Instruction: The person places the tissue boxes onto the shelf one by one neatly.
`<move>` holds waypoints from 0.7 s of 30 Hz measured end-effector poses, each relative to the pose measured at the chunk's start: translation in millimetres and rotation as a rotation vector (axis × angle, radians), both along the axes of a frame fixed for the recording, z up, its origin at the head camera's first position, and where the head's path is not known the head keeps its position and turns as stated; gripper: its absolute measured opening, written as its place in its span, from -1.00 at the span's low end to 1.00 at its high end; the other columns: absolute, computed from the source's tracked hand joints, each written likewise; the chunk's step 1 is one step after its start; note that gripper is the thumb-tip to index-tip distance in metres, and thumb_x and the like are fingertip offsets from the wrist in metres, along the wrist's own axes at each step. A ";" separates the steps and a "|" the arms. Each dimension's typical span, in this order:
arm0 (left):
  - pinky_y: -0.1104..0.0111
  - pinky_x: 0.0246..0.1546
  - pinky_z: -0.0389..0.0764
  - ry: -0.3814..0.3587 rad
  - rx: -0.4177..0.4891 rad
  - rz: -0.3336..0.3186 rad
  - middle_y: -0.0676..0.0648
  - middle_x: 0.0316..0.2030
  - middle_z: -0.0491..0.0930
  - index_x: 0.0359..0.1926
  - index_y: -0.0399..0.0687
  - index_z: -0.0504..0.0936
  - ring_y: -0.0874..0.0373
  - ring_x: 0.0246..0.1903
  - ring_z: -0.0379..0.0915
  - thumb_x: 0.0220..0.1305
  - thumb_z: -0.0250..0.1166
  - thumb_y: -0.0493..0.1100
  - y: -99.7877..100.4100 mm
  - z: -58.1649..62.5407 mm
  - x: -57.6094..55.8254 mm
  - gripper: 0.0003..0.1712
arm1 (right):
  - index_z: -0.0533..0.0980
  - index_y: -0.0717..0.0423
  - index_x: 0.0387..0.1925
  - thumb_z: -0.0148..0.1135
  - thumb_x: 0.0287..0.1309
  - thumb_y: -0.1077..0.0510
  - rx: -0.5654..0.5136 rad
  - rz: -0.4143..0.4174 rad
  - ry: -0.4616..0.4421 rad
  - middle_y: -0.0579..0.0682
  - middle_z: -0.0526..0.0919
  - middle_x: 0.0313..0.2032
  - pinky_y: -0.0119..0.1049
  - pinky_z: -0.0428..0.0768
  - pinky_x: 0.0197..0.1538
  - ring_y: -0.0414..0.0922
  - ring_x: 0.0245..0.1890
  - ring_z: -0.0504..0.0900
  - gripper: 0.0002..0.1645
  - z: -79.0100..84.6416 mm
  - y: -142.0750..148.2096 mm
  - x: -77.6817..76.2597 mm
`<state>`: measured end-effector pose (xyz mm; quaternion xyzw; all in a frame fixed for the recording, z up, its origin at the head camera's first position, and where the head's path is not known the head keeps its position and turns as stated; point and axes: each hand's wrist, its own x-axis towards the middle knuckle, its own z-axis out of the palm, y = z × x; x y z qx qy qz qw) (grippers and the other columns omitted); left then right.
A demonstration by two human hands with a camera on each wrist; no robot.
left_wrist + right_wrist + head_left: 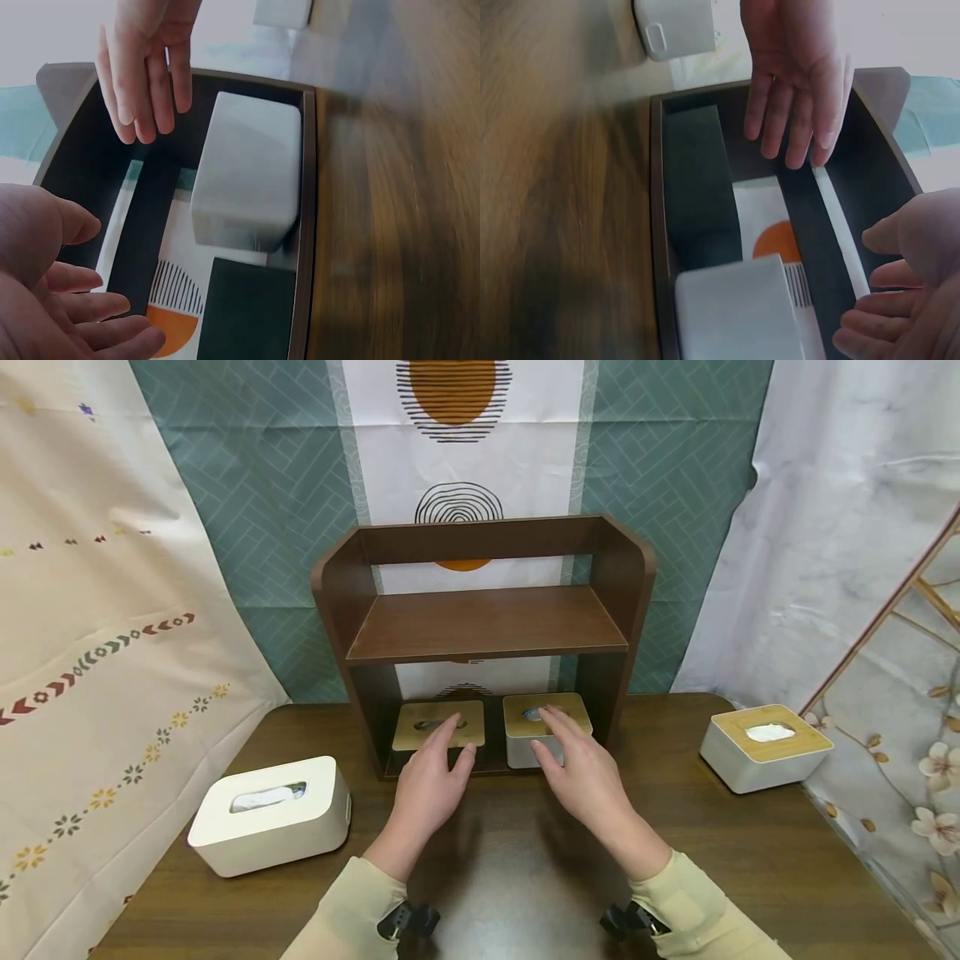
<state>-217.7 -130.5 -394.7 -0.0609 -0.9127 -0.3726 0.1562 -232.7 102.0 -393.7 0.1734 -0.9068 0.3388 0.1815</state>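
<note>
No text, label, brand, number or sign can be read in any of the three views.

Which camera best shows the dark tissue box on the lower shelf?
The head view: only there does the dark tissue box show its wooden lid, though the left hand covers part. The right wrist view shows just its dark body; the left wrist view too, cut off by the edge.
</note>
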 end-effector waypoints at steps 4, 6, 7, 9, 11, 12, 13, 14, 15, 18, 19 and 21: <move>-0.27 0.39 0.48 -0.009 -0.022 0.020 -0.24 0.55 0.45 0.65 -0.13 0.40 -0.27 0.49 0.42 0.65 0.27 0.01 -11.0 0.3 4.4 -0.30 | 0.47 0.13 0.58 0.37 0.57 0.05 0.026 0.014 0.010 0.17 0.48 0.55 0.34 0.59 0.30 0.26 0.45 0.55 -0.32 -1.4 -9.7 2.9; -0.27 0.40 0.46 -0.012 -0.030 0.028 -0.25 0.56 0.43 0.65 -0.12 0.40 -0.28 0.50 0.40 0.65 0.28 0.00 -16.0 0.4 6.5 -0.30 | 0.47 0.13 0.58 0.37 0.57 0.04 0.037 0.020 0.013 0.17 0.48 0.55 0.30 0.62 0.28 0.25 0.44 0.56 -0.32 -2.0 -14.4 4.2; -0.27 0.41 0.46 -0.013 -0.033 0.031 -0.25 0.56 0.43 0.65 -0.12 0.40 -0.28 0.50 0.40 0.65 0.28 0.00 -18.4 0.5 7.4 -0.30 | 0.47 0.13 0.58 0.37 0.57 0.04 0.040 0.024 0.013 0.17 0.48 0.55 0.30 0.62 0.28 0.24 0.45 0.55 -0.32 -2.2 -16.7 5.1; -0.27 0.41 0.46 -0.013 -0.041 0.036 -0.25 0.57 0.43 0.65 -0.12 0.39 -0.28 0.51 0.39 0.65 0.29 -0.01 -23.2 0.7 9.5 -0.30 | 0.48 0.12 0.57 0.37 0.57 0.03 0.041 0.034 0.009 0.16 0.48 0.55 0.28 0.62 0.28 0.21 0.47 0.54 -0.32 -2.8 -21.4 6.4; -0.27 0.41 0.46 -0.010 -0.043 0.036 -0.25 0.57 0.42 0.65 -0.13 0.39 -0.28 0.52 0.38 0.65 0.29 -0.02 -28.5 1.1 11.5 -0.30 | 0.48 0.11 0.57 0.37 0.57 0.03 0.039 0.043 0.007 0.13 0.49 0.56 0.27 0.62 0.29 0.19 0.47 0.54 -0.33 -3.6 -26.3 7.7; -0.27 0.41 0.46 -0.009 -0.046 0.037 -0.25 0.58 0.41 0.66 -0.13 0.39 -0.28 0.52 0.38 0.65 0.29 -0.02 -31.2 1.4 12.6 -0.29 | 0.49 0.11 0.57 0.37 0.57 0.03 0.039 0.046 0.008 0.11 0.49 0.56 0.26 0.62 0.29 0.18 0.48 0.54 -0.33 -4.1 -28.8 8.4; -0.27 0.41 0.45 -0.010 -0.050 0.039 -0.25 0.58 0.40 0.66 -0.14 0.38 -0.27 0.52 0.37 0.65 0.29 -0.02 -34.2 1.8 13.6 -0.29 | 0.49 0.10 0.57 0.37 0.57 0.02 0.038 0.051 0.008 0.10 0.49 0.55 0.26 0.61 0.30 0.18 0.47 0.54 -0.33 -4.6 -31.4 8.9; -0.27 0.41 0.45 -0.012 -0.055 0.043 -0.26 0.59 0.39 0.66 -0.15 0.37 -0.27 0.53 0.37 0.65 0.29 -0.02 -37.4 2.1 14.6 -0.29 | 0.49 0.10 0.57 0.37 0.57 0.02 0.038 0.056 0.010 0.10 0.50 0.55 0.25 0.61 0.31 0.17 0.47 0.55 -0.34 -5.0 -33.9 9.6; -0.28 0.41 0.45 -0.010 -0.061 0.047 -0.27 0.59 0.39 0.66 -0.16 0.37 -0.28 0.53 0.37 0.65 0.29 -0.03 -40.9 2.3 15.8 -0.29 | 0.49 0.11 0.56 0.37 0.57 0.02 0.038 0.062 0.012 0.10 0.50 0.55 0.24 0.61 0.32 0.17 0.47 0.55 -0.34 -5.5 -36.4 10.3; -0.28 0.42 0.44 -0.021 -0.082 0.069 -0.28 0.60 0.37 0.66 -0.17 0.36 -0.28 0.53 0.36 0.66 0.27 -0.03 -51.5 3.6 19.1 -0.29 | 0.50 0.14 0.55 0.37 0.58 0.02 0.043 0.086 0.021 0.12 0.51 0.53 0.23 0.61 0.33 0.17 0.46 0.56 -0.34 -6.3 -44.2 12.6; -0.28 0.42 0.44 -0.023 -0.087 0.076 -0.28 0.60 0.37 0.66 -0.17 0.35 -0.29 0.53 0.35 0.66 0.27 -0.03 -55.1 3.8 20.0 -0.29 | 0.50 0.14 0.55 0.37 0.58 0.02 0.045 0.095 0.021 0.12 0.51 0.53 0.22 0.62 0.33 0.17 0.46 0.56 -0.34 -6.5 -46.8 13.2; -0.28 0.43 0.43 -0.026 -0.094 0.088 -0.29 0.60 0.36 0.66 -0.18 0.35 -0.29 0.54 0.35 0.66 0.26 -0.03 -61.6 4.9 21.9 -0.29 | 0.50 0.15 0.55 0.37 0.58 0.02 0.049 0.114 0.024 0.12 0.51 0.53 0.22 0.61 0.33 0.16 0.46 0.56 -0.34 -7.2 -52.0 14.3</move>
